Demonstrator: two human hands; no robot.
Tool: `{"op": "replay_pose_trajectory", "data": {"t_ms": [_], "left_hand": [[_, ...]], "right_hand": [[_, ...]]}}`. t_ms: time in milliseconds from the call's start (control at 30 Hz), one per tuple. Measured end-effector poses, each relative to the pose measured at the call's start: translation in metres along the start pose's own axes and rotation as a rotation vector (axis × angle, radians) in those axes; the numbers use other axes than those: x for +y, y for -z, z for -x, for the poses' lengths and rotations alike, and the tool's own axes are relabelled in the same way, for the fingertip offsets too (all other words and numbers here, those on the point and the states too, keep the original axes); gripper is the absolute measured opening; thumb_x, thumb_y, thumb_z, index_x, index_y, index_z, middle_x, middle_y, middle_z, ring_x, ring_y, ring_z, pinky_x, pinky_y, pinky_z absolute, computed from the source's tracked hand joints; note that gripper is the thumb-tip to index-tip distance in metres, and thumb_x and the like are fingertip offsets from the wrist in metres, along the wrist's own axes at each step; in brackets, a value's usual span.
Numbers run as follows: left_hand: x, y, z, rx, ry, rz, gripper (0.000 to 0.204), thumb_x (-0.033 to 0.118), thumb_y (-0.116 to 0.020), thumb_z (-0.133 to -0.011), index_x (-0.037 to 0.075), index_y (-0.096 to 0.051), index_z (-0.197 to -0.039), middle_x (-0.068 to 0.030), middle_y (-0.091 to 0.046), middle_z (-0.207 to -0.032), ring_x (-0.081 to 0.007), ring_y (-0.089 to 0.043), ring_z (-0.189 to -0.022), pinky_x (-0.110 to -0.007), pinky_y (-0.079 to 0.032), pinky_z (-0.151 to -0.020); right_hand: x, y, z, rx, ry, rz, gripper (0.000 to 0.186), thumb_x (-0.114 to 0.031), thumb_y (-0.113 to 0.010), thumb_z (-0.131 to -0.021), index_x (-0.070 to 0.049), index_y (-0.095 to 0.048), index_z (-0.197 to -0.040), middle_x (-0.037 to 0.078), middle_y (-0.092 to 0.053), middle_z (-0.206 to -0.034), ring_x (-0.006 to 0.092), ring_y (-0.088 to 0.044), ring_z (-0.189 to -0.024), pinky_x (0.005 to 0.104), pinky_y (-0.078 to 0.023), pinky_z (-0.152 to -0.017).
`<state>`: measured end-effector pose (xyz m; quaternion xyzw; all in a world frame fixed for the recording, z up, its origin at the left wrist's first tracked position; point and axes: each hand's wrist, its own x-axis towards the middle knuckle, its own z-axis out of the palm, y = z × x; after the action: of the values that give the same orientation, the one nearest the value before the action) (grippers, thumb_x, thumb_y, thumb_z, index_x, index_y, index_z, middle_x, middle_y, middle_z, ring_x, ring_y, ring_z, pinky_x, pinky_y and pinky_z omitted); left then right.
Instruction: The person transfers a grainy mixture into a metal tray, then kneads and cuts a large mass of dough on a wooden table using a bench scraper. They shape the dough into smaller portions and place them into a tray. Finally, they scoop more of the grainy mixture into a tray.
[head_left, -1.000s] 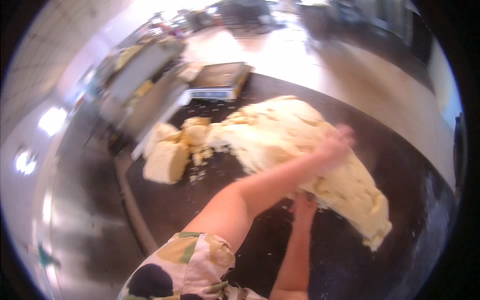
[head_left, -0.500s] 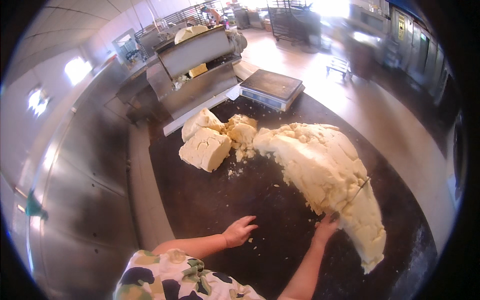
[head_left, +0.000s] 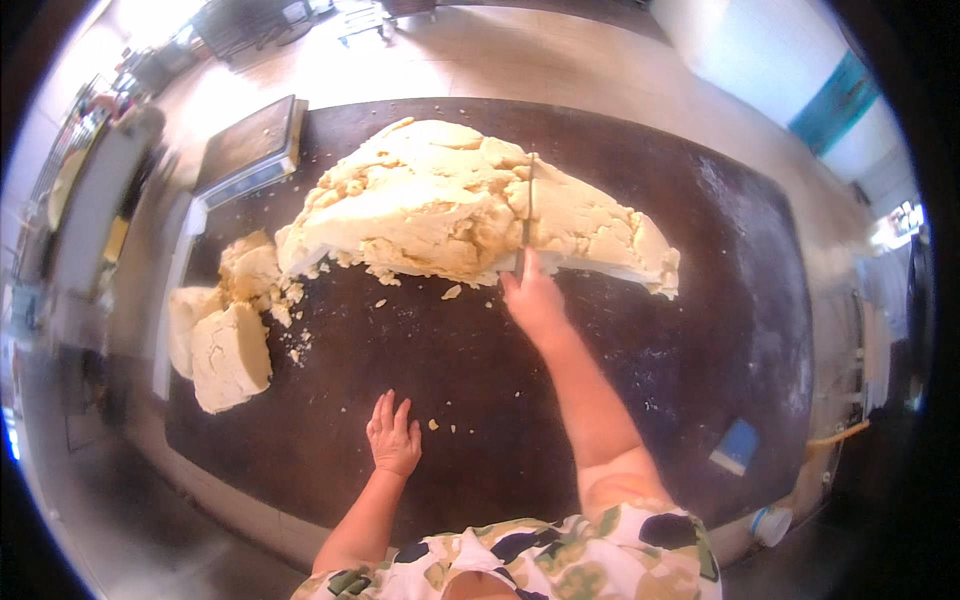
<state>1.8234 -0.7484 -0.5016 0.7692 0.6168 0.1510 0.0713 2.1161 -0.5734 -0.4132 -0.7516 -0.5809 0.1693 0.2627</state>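
Observation:
A long mound of pale dough (head_left: 410, 200) lies across the dark tabletop (head_left: 700, 380). A thin blade (head_left: 530, 195) stands in a cut through its right part. My right hand (head_left: 530, 290) is closed on the blade's handle at the dough's near edge. My left hand (head_left: 393, 435) rests open on the bare surface, nearer my body, fingers apart, beside a few crumbs. Separate chunks of dough (head_left: 228, 360) and loose crumbs lie at the table's left end.
A flat scale (head_left: 245, 145) sits at the back left. Beyond it stands a metal machine (head_left: 110, 190). A blue scraper (head_left: 735, 445) lies at the right near corner, with a white container (head_left: 770, 525) by the edge. Racks and carts are in the background.
The view has swung round, so the dough now lies crosswise. My left hand has come from reaching over the dough down to the tabletop. My right hand is on the blade's handle.

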Motion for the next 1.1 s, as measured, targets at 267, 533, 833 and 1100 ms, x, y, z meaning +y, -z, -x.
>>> {"op": "replay_pose_trajectory", "data": {"t_ms": [267,533,833,1100], "left_hand": [[0.002,0.007,-0.006,-0.110,0.024,-0.002,0.046,0.015,-0.057,-0.082,0.007,-0.049,-0.126,-0.0190,-0.034,-0.144,-0.0385,-0.032,-0.132,-0.048,-0.027,-0.104],[-0.002,0.005,-0.002,-0.128,0.037,-0.027,0.049,0.015,-0.058,-0.079,0.008,-0.046,-0.125,-0.0195,-0.034,-0.143,-0.0400,-0.033,-0.131,-0.050,-0.027,-0.103],[0.002,0.000,-0.008,-0.097,0.019,-0.028,0.049,0.015,-0.059,-0.077,0.008,-0.048,-0.124,-0.0190,-0.036,-0.143,-0.0388,-0.033,-0.131,-0.050,-0.028,-0.102],[0.002,-0.002,-0.008,-0.098,0.035,-0.036,0.048,0.017,-0.061,-0.077,0.008,-0.050,-0.123,-0.0193,-0.036,-0.142,-0.0373,-0.033,-0.131,-0.049,-0.026,-0.103]], "right_hand": [[0.086,0.074,-0.143,0.303,0.206,0.051,0.031,-0.027,-0.046,-0.096,-0.004,-0.066,-0.098,0.019,-0.065,-0.098,0.0326,-0.064,-0.090,0.0416,-0.050,-0.079],[0.129,0.023,-0.251,-0.388,-0.186,0.103,0.056,-0.051,-0.039,-0.095,-0.005,-0.063,-0.116,0.020,-0.059,-0.122,0.0342,-0.055,-0.114,0.0415,-0.042,-0.096],[0.132,0.040,-0.240,-0.368,-0.190,0.229,0.058,-0.053,-0.042,-0.091,-0.003,-0.067,-0.108,0.019,-0.059,-0.120,0.0348,-0.056,-0.113,0.0412,-0.043,-0.096],[0.125,0.057,-0.195,-0.236,-0.017,0.223,0.050,-0.045,-0.038,-0.094,-0.007,-0.069,-0.103,0.015,-0.065,-0.110,0.0334,-0.059,-0.104,0.0418,-0.045,-0.090]]}}
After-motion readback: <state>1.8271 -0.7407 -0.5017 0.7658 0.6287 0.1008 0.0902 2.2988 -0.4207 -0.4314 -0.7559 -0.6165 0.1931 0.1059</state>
